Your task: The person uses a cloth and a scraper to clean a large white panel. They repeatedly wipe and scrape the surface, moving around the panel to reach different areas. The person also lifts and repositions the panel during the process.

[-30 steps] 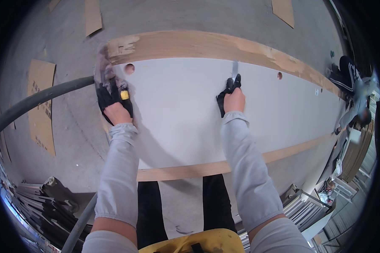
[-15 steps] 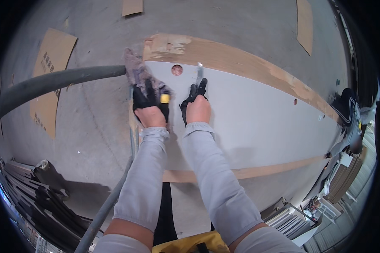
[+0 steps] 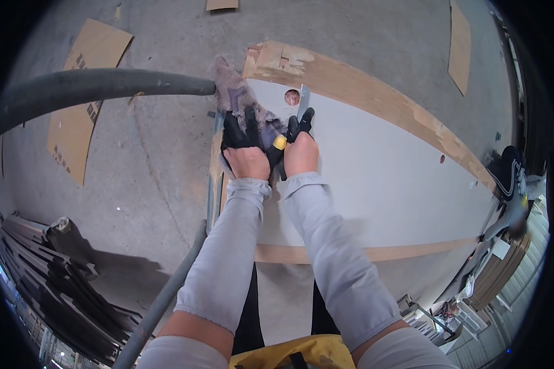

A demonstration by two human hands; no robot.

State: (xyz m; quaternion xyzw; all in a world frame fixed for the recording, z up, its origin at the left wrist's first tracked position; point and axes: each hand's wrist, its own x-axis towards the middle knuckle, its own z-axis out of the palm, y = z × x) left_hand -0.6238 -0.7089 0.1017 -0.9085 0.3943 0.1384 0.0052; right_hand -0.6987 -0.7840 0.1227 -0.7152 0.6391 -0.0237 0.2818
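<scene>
My left hand (image 3: 247, 150), in a black glove that leaves its back bare, is closed on a crumpled greyish-purple rag (image 3: 232, 92) at the left end of a white-faced door panel (image 3: 375, 178). Beside its thumb shows a small yellow object (image 3: 280, 142), whose kind I cannot make out. Close to its right, my right hand (image 3: 301, 144), gloved likewise, grips a narrow, flat-bladed scraper (image 3: 303, 101). The scraper's blade points away from me, beside a round hole (image 3: 292, 97) in the panel. My fingers hide its handle.
Bare wood edging (image 3: 351, 80) runs along the panel's far side. A thick grey pipe (image 3: 123, 83) reaches in from the left; another slants up at lower left (image 3: 166, 295). Cardboard sheets (image 3: 74, 135) lie on the floor. Another person (image 3: 508, 178) is at the panel's far right end.
My left hand has moved right with the rag and yellow object, close to my right hand. The scraper's blade now lies nearer the round hole. The whole view has shifted slightly.
</scene>
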